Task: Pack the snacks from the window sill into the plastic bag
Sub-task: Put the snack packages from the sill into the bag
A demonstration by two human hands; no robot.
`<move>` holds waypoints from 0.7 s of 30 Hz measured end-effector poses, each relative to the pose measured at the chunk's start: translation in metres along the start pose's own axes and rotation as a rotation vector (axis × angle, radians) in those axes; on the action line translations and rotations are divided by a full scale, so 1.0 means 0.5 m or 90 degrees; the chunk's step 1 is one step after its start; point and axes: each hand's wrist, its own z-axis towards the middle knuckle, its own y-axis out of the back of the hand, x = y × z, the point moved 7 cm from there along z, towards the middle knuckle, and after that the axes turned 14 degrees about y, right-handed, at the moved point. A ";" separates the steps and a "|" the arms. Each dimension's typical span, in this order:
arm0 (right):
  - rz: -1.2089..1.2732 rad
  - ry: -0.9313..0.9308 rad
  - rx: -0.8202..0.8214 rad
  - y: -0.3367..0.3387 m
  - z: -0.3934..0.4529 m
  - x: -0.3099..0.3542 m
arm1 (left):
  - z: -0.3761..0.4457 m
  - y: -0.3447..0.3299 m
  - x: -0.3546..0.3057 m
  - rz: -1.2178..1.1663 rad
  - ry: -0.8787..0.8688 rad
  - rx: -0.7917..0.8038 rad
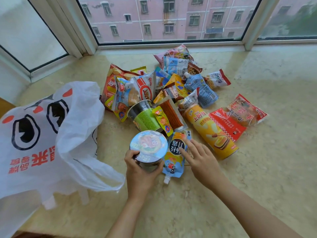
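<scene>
Nearest, the left hand (142, 167) curls around a blue-lidded cup (148, 148); the right hand (199, 157) lies with fingers spread on a spouted pouch (175, 157) just right of it; the snack pile (171, 93) sits farther on the marble sill (257, 169); the white plastic bag (48, 134) lies left.

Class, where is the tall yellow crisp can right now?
The tall yellow crisp can lies on its side right of centre, between the red flat packet and the right hand.
</scene>
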 end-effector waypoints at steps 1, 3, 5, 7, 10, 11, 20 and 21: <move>-0.021 0.051 0.016 -0.003 0.007 0.002 | -0.001 0.000 0.003 -0.005 -0.004 -0.001; -0.052 0.129 0.062 -0.012 0.024 0.008 | -0.002 -0.002 0.008 -0.006 -0.007 -0.009; -0.077 0.171 0.093 -0.021 0.041 0.013 | -0.001 -0.005 0.014 -0.009 -0.003 -0.016; -0.096 0.195 0.109 -0.031 0.054 0.015 | 0.003 -0.007 0.021 -0.023 0.011 -0.018; -0.120 0.219 0.100 -0.037 0.059 0.016 | 0.006 -0.012 0.029 -0.034 0.034 -0.003; -0.124 0.224 0.092 -0.038 0.060 0.015 | 0.007 -0.012 0.030 -0.031 0.040 0.002; -0.147 0.275 0.033 -0.022 0.078 0.028 | 0.018 -0.009 0.018 -0.006 0.067 0.002; -0.150 0.277 0.002 -0.015 0.080 0.031 | 0.017 -0.006 0.016 -0.012 0.069 0.001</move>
